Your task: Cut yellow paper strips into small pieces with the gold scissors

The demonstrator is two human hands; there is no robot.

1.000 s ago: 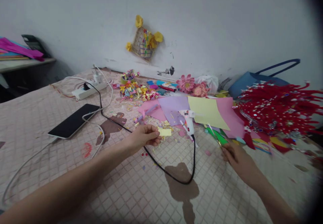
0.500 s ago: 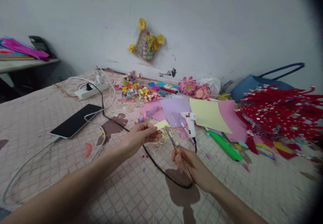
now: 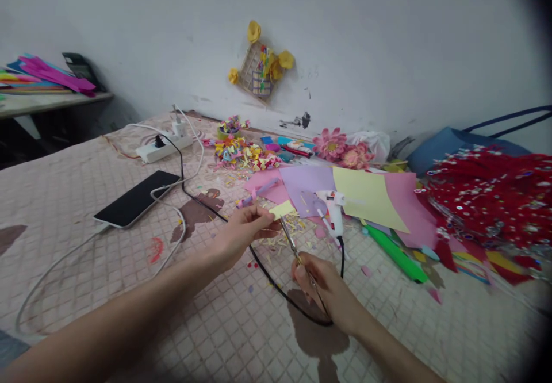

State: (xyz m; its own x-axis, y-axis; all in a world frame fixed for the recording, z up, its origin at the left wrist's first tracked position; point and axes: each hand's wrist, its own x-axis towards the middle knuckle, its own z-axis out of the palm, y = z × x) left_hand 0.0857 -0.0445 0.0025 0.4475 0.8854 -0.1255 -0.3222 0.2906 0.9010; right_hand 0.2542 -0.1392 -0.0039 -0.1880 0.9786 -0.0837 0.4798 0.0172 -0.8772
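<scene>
One pale wall (image 3: 172, 15) stands behind one table (image 3: 164, 325) in a grid-patterned cover. On the right lie one heap of red tassels (image 3: 491, 193) and one blue bag (image 3: 452, 150). Four large sheets show — two pink sheets (image 3: 403, 196), one purple sheet (image 3: 302, 184), one yellow sheet (image 3: 366, 193). One phone (image 3: 138, 199), one power strip (image 3: 166, 148), one white glue gun (image 3: 334, 213) and two pink flowers (image 3: 330, 144) are smaller. The two hands are apart, near each other: the left hand (image 3: 245, 230) pinches one small yellow piece (image 3: 282, 209) between thumb and fingers; the right hand (image 3: 321, 282) grips one pair of scissors (image 3: 297, 253), tips at the piece's lower edge — whether they touch, I cannot tell.
</scene>
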